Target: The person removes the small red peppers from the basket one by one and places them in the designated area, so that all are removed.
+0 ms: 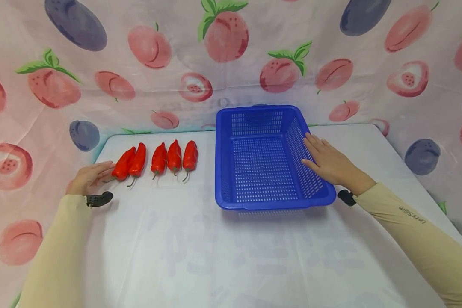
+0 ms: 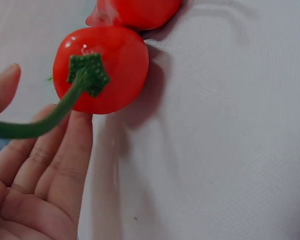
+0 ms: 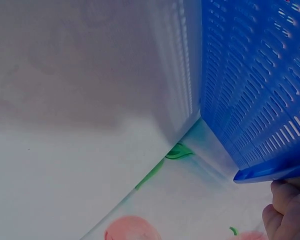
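Observation:
A row of several red chili peppers with green stems lies at the table's back left. My left hand [image 1: 89, 177] is beside the leftmost pepper [image 1: 123, 164], its fingertips right at the pepper's side. In the left wrist view those fingers [image 2: 60, 165] are extended against the pepper's lower edge [image 2: 117, 75], with the thumb held apart. An upright blue perforated basket [image 1: 217, 162] stands right of the peppers. Across its right rim lies my right hand [image 1: 331, 162], fingers straight and thumb over the inside; in the right wrist view only some fingers [image 3: 290, 205] show below the rim.
The white-covered table [image 1: 177, 248] extends in front of the peppers and basket. Behind and at both sides hangs a fruit-printed cloth [image 1: 246, 81], close to the basket's far rim. Another pepper [image 1: 190, 156] ends the row nearest the basket.

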Available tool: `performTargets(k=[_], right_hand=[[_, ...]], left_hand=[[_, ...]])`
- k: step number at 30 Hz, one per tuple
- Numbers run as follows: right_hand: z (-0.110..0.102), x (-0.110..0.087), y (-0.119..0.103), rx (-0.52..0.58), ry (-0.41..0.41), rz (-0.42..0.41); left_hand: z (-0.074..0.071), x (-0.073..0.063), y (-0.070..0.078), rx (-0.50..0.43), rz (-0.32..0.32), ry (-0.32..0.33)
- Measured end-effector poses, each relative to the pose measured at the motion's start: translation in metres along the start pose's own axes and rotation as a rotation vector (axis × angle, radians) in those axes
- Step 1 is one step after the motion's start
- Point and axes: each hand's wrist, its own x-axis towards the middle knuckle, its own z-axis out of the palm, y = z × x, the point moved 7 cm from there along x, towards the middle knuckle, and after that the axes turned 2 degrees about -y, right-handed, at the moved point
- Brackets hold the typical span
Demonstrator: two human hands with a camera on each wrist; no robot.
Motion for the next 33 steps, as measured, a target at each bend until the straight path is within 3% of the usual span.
performTargets(k=[5, 15, 20, 26, 33], right_hand=[[-0.001, 0.0, 0.0, -0.003, 0.007, -0.003], [0.001, 0.001, -0.001, -0.012, 0.013, -0.018], [0.001, 0.003, -0.002, -0.008, 0.01, -0.023], [0.001, 0.005, 0.002, 0.002, 0.011, -0.024], [-0.003, 0.002, 0.005, 0.032, 0.017, -0.015]], left_hand=[[0.002, -0.002, 0.005, -0.244, 0.062, -0.012], [0.003, -0.01, 0.015, -0.622, 0.244, -0.117], [0.002, -0.02, 0.026, -0.596, 0.354, -0.107], [0.014, -0.038, 0.054, -0.521, 0.566, -0.17], [0.05, -0.061, 0.082, -0.355, 0.603, -0.134]])
